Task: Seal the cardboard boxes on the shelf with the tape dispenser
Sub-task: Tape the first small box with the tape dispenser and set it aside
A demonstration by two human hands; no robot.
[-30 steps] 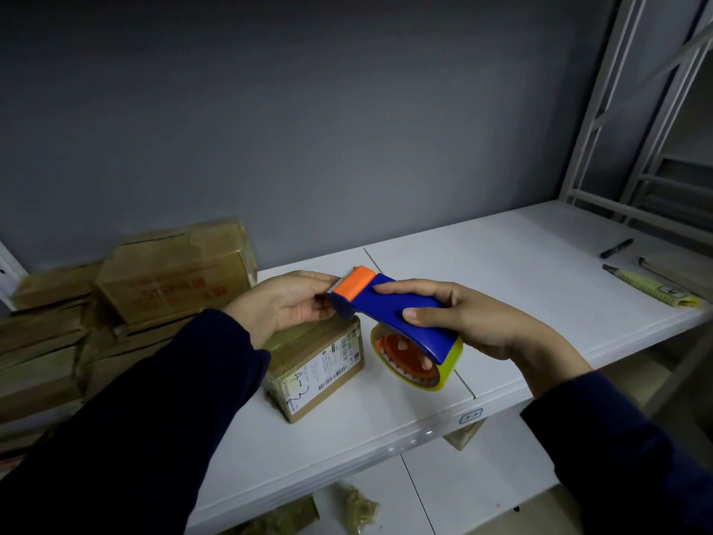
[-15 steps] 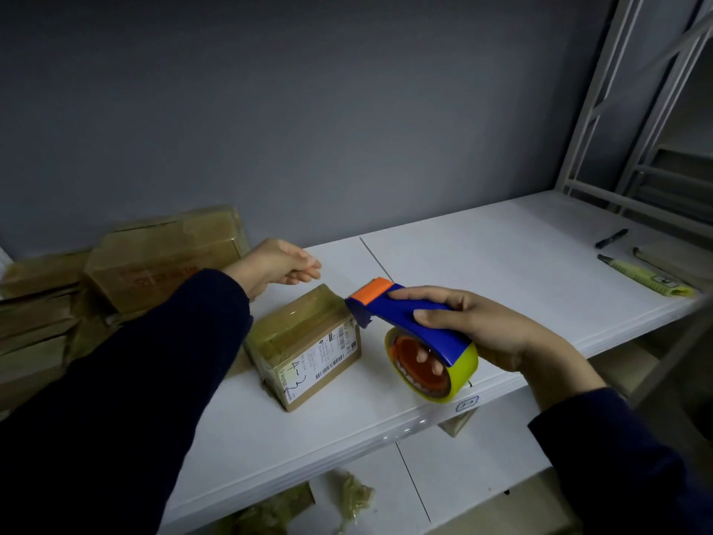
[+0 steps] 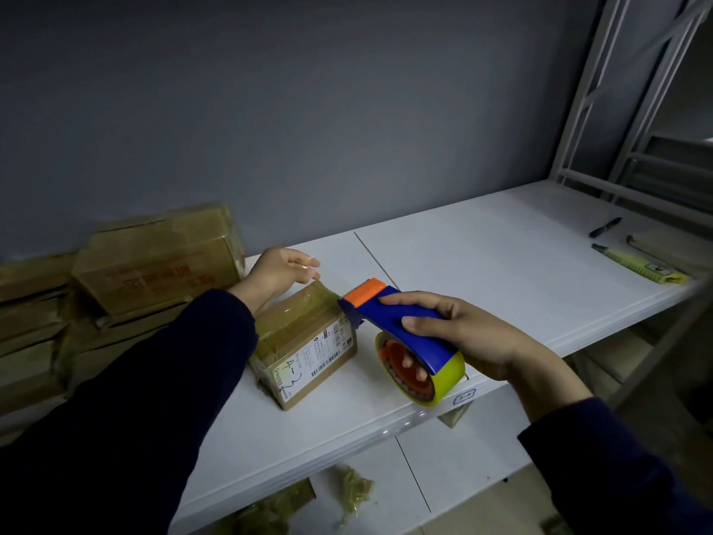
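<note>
right hand (image 3: 476, 341) grips tape dispenser (image 3: 403, 320), left hand (image 3: 278, 273) — relaxed

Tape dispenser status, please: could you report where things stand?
Right hand grips tape dispenser, beside small box. Left hand open at box's far edge. Path clear.

Dim, cool light is covering the scene; the white shelf (image 3: 501, 272) is reflecting most of it, while the grey wall (image 3: 308, 110) is darkening toward the upper corners. The wide lens is bending the metal frame (image 3: 569, 148) at the right edge, and the stacked boxes (image 3: 154, 264) at the left edge are blurring. Faint glare is showing on the taped small box (image 3: 297, 314); the tape dispenser (image 3: 424, 343) is appearing sharp.
</note>
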